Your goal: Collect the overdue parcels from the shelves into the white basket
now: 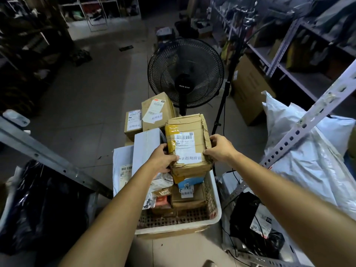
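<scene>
Our left hand [162,159] and right hand [219,149] grip a crumpled brown cardboard parcel [187,145] by its sides, above the white plastic basket [216,212].

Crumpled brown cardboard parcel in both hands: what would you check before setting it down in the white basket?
1. Grip: left hand and right hand hold opposite sides of the crumpled brown cardboard parcel: ok.
2. White overdue sticker on its top: ok.
3. Parcel above the white plastic mesh basket: ok.
4. Room: bare mesh floor at the basket's near end: ok.
5. Footing directly beneath, on the stacked boxes: cannot tell.
6. Torn edges holding: cannot tell.
</scene>
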`<state>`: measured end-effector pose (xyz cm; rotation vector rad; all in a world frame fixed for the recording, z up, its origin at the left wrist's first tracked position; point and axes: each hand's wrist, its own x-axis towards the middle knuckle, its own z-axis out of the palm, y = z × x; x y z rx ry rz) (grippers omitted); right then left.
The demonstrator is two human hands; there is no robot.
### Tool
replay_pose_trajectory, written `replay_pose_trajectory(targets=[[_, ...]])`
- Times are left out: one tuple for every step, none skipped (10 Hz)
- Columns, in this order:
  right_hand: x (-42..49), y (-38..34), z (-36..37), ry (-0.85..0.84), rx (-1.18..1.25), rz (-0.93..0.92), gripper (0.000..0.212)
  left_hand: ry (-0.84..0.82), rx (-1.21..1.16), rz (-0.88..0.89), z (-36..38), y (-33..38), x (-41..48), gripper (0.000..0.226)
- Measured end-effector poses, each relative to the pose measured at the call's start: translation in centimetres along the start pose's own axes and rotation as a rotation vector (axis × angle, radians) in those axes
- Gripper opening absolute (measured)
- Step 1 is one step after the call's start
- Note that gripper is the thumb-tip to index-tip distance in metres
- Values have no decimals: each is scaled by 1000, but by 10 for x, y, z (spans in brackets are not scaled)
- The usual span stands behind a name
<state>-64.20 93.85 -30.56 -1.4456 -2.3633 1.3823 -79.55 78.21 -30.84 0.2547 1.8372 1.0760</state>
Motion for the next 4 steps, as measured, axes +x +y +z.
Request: replay_pose_trajectory(targets=[[-1, -1, 0, 4, -26, 4, 59, 2, 60, 9, -3, -1, 3, 81], [0, -5, -3, -22, -84, 18, 55, -2, 123, 20, -5, 0, 1, 79], [-4, -16, -10, -58, -175, 6, 48, 4, 326, 103, -10, 6, -4, 65], [-7, -41, -23, -44, -242, -56, 53, 40, 551, 198, -20, 28, -19, 46]])
